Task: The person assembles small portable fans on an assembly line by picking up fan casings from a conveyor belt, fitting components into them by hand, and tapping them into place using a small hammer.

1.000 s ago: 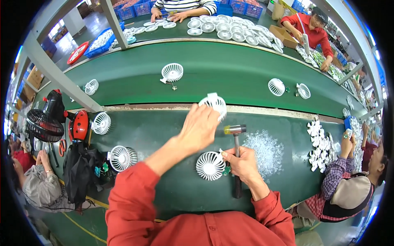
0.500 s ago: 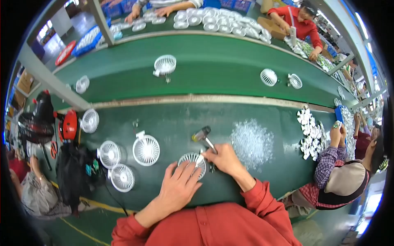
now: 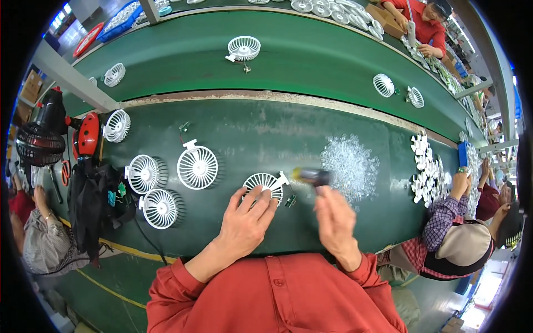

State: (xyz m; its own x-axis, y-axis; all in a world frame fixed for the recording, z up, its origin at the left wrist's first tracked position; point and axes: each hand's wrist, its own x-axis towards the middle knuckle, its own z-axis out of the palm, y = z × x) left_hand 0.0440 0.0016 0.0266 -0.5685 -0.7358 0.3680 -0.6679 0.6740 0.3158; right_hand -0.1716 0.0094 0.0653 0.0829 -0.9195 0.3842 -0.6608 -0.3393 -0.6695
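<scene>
A round white fan guard [image 3: 263, 182] with radial ribs lies on the green bench. My left hand [image 3: 247, 219] rests on its near side, fingers stretched out and apart over the ribs. The guard's short white stem [image 3: 282, 178] points up and right, and a small green circuit board [image 3: 290, 201] lies beside it. To the right, my right hand [image 3: 336, 219] is closed around a hammer, its handle mostly hidden by the fingers. The hammer's head [image 3: 312, 176], dark with a yellowish end, is blurred by motion and appears just right of the stem.
Several more white guards [image 3: 198, 167] lie to the left. Small clear pieces [image 3: 350, 166] are heaped on the right, with white parts [image 3: 426, 169] beyond. A green conveyor [image 3: 311, 61] carrying guards runs behind a raised edge. A red fan [image 3: 87, 136] stands left; co-workers sit on both sides.
My right hand has moved right, away from the guard's stem, and the hammer has swung with it. My left hand stays on the guard. The view has tilted, shifting the scene upward.
</scene>
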